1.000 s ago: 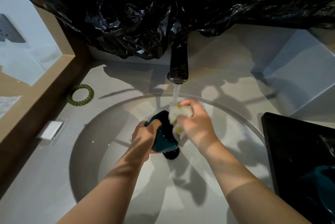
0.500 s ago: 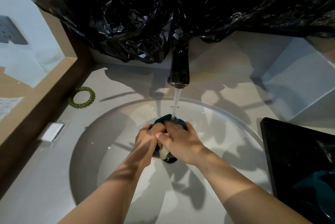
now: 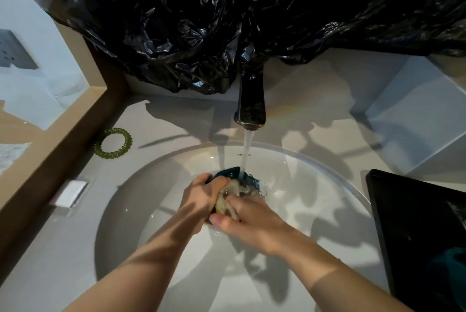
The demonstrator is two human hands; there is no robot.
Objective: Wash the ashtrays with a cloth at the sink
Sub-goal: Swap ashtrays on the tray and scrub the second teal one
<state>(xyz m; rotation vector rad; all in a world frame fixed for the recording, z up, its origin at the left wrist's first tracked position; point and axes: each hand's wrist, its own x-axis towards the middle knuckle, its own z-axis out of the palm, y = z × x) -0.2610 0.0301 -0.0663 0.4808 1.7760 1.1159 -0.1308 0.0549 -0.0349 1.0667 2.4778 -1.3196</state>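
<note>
A dark teal ashtray (image 3: 230, 173) is held over the middle of the white round sink (image 3: 315, 173), under the water running from the dark faucet (image 3: 251, 107). My left hand (image 3: 201, 200) grips the ashtray's left side. My right hand (image 3: 249, 221) holds a pale yellowish cloth (image 3: 227, 202) and presses it into the ashtray. The hands hide most of the ashtray. Another teal ashtray (image 3: 446, 268) lies on the black tray at the right.
The black tray (image 3: 393, 205) sits on the counter right of the basin. A green beaded ring (image 3: 113, 143) and a small white bar (image 3: 70, 193) lie on the left counter. Black plastic sheeting (image 3: 227, 21) hangs behind the faucet. A wooden frame (image 3: 63, 135) borders the left.
My right hand came down from the raised cloth under the stream and now presses the cloth into the ashtray lower in the basin. The left hand kept its grip.
</note>
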